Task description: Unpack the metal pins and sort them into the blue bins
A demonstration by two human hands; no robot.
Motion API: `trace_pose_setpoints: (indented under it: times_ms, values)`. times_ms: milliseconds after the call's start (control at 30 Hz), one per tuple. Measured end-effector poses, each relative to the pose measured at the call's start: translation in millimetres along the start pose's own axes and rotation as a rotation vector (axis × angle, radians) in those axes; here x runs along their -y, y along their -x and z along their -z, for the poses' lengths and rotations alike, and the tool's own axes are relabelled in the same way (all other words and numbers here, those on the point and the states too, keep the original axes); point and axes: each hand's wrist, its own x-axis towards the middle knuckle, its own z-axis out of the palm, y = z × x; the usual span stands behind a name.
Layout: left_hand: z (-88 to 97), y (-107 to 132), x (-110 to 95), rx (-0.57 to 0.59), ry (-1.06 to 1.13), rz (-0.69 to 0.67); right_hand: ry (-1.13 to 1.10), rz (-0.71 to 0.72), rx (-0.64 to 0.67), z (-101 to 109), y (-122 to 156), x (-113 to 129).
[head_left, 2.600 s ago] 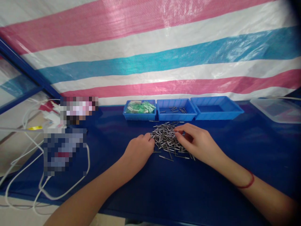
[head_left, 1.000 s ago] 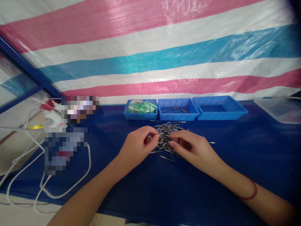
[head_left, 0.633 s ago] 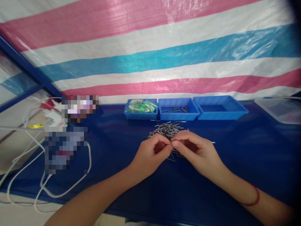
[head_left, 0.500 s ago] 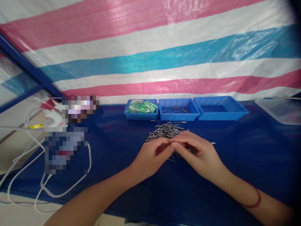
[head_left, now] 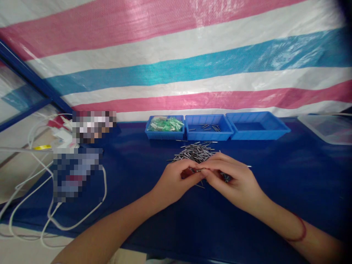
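Note:
Fingertips of my left hand (head_left: 174,179) and my right hand (head_left: 236,179) meet in a pinch over the blue table. A sliver of a thin metal pin (head_left: 196,170) shows between them, mostly hidden by the fingers. Both hands are closed on it, as far as the fingers let me see. Right behind them lies a heap of thin metal pins (head_left: 195,151), grey and pointing in many directions. Part of the heap is covered by my hands, and a few pins stick out below and beside them.
Three blue bins stand behind the heap: the left bin (head_left: 165,136) holds green-and-clear plastic packets, the middle bin (head_left: 209,137) several pins. The right bin (head_left: 261,136) is beside a clear plastic container (head_left: 326,130). White cables (head_left: 105,183) and blurred-out items lie at left.
My hands stay joined at nearly the same spot. The fingers have shifted slightly, and a bit of metal now shows between the fingertips.

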Motion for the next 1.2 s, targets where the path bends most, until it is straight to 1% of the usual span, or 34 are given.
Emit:
trace_pose_setpoints:
  times_ms: [133,267,333,400,433,500,533,567,633,700,733,800,867,933,1067,1200]
  values:
    - [5.1,-0.4,-1.2,-0.051,-0.041,-0.025,0.042,0.012,-0.013,2.4,-2.0,-3.5]
    - [9.3,-0.1,-3.4,-0.084,-0.113,-0.058,0.083,0.038,0.031,2.8,-3.6,-5.2]
    - [11.7,-0.3,-5.1,-0.092,-0.157,-0.069,0.117,0.007,0.023,5.3,-8.2,-8.2]
    - [15.8,-1.8,-5.4,-0.11,-0.215,-0.083,0.189,-0.063,-0.057,11.1,-17.7,-15.5]
    - [18.7,-3.1,-4.6,-0.127,-0.254,-0.094,0.246,-0.101,-0.126,15.2,-24.4,-21.2]
    - [26.3,-6.9,-1.1,-0.168,-0.358,-0.126,0.382,-0.164,-0.242,24.6,-40.4,-35.7]
    - [30.8,-9.2,1.5,-0.183,-0.417,-0.146,0.466,-0.176,-0.265,29.2,-48.8,-43.8]
    - [35.4,-11.6,4.4,-0.198,-0.476,-0.165,0.553,-0.178,-0.266,33.5,-56.8,-51.6]
    - [44.6,-16.2,10.7,-0.213,-0.582,-0.19,0.696,-0.206,-0.214,39.6,-69.5,-64.4]
    - [52.6,-19.8,16.2,-0.215,-0.662,-0.188,0.758,-0.246,-0.149,42.2,-75.2,-70.4]
    - [55.9,-21.0,18.3,-0.201,-0.699,-0.178,0.759,-0.263,-0.125,42.4,-75.0,-70.5]
    - [61.2,-22.2,20.9,-0.13,-0.777,-0.147,0.715,-0.279,-0.097,41.1,-69.0,-65.7]
    - [64.8,-22.2,21.5,-0.04,-0.856,-0.108,0.646,-0.282,-0.084,38.7,-57.9,-57.7]
    - [67.3,-21.5,21.2,0.024,-0.906,-0.08,0.573,-0.295,-0.069,35.6,-45.1,-50.4]
    - [69.6,-20.2,20.6,0.107,-0.907,-0.06,0.474,-0.328,-0.016,29.9,-27.1,-45.1]
    - [68.1,-19.9,19.1,0.149,-0.896,-0.035,0.439,-0.327,-0.007,28.9,-23.1,-44.3]
